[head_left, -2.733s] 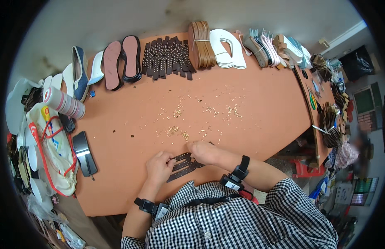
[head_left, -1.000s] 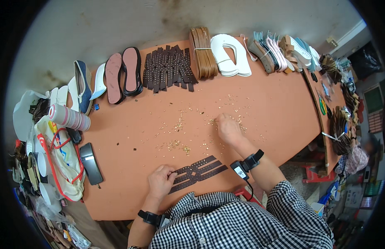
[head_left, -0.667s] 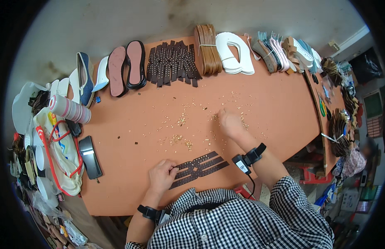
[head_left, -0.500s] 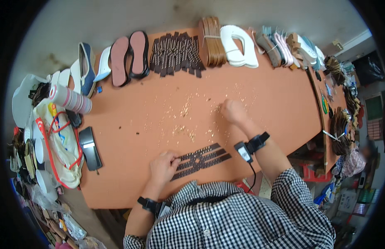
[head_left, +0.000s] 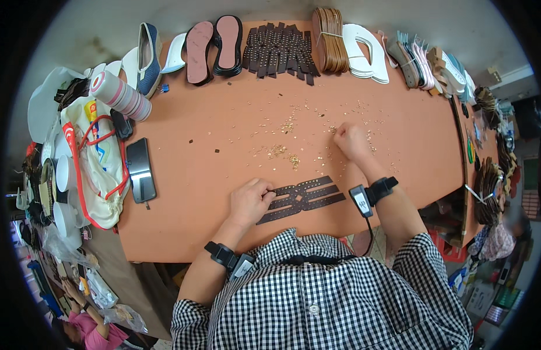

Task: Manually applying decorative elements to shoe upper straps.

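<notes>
A dark brown slotted strap piece [head_left: 315, 203], dotted with small shiny studs and with a diamond-shaped hole at its middle, lies flat on the table close to me. My left hand [head_left: 249, 202] pinches its left end between thumb and fingers. Farther out to the right, my right hand [head_left: 353, 142] is closed low over the tabletop, its fingertips at the edge of the scattered gold studs [head_left: 288, 153]. Whether a stud is between those fingertips is too small to tell. Each wrist wears a black band with a small device.
Along the table's [head_left: 195, 221] back edge stand pink-topped soles [head_left: 199, 52], a stack of studded dark straps [head_left: 279, 51], bundled brown strips [head_left: 330, 41] and white cutouts [head_left: 364, 55]. At left lie a phone [head_left: 140, 169], a pink-white bottle [head_left: 122, 96] and a cloth bag [head_left: 92, 160]. Another person sits lower left.
My view has shifted, so the table and its contents appear higher and farther right. The left hand still pinches the strap piece; the right stays closed by the studs.
</notes>
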Tool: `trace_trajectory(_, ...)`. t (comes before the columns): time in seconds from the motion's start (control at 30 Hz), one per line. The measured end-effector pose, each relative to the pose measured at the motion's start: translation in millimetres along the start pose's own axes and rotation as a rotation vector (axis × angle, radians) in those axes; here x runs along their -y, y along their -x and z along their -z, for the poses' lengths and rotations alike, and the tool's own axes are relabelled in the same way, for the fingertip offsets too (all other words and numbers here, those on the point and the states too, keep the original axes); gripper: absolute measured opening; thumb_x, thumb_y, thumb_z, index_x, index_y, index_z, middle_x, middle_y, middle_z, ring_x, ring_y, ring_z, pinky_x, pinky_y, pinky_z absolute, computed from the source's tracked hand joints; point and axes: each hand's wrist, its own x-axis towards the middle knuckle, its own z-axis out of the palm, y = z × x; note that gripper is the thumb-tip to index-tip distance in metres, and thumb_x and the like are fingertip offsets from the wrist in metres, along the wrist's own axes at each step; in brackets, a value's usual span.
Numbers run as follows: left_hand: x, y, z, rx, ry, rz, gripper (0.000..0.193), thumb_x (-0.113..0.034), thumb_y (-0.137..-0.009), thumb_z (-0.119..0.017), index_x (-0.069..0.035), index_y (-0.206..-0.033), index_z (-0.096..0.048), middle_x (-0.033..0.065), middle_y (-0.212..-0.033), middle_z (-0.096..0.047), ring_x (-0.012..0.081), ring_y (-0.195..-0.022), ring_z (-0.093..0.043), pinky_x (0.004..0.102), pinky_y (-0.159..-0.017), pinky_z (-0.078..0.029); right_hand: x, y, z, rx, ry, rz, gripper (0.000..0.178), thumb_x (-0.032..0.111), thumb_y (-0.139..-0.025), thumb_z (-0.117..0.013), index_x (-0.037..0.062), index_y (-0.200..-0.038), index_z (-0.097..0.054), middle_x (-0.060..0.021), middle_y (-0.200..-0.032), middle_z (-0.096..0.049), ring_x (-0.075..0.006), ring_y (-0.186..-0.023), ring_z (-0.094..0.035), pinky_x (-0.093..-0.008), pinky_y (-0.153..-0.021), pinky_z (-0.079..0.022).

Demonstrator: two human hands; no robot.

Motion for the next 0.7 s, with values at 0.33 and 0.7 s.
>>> trace_trajectory(0.33,4,2,0,-0.017,-0.037,-0.045,0.009,-0.014,-0.073,-0.066,-0.009,-0.079,-0.064,0.0049,-0.078,-0.062,0.0219,-0.069,-0.062,0.0333,-0.062,-0.05,45,114,-30,0.216,-0.064,0.402,0.01,0.012,-0.076,-0.058,0.0029,-0.081,-0.057,-0.0142,-0.08,-0.059,-0.0326,-0.075,-0.061,-0.0409,-0.067,-0.05)
trace_trajectory(0.7,1,2,0,-0.045,-0.064,-0.052,0.009,-0.014,-0.072,-0.067,-0.009,-0.08,-0.065,0.0047,-0.077,-0.062,0.0217,-0.067,-0.062,0.0327,-0.06,-0.049,57,115,-38,0.248,0.036,0.47,0.018,0.012,-0.079,-0.06,0.0021,-0.092,-0.052,-0.0156,-0.087,-0.057,-0.0333,-0.08,-0.061,-0.0415,-0.07,-0.048)
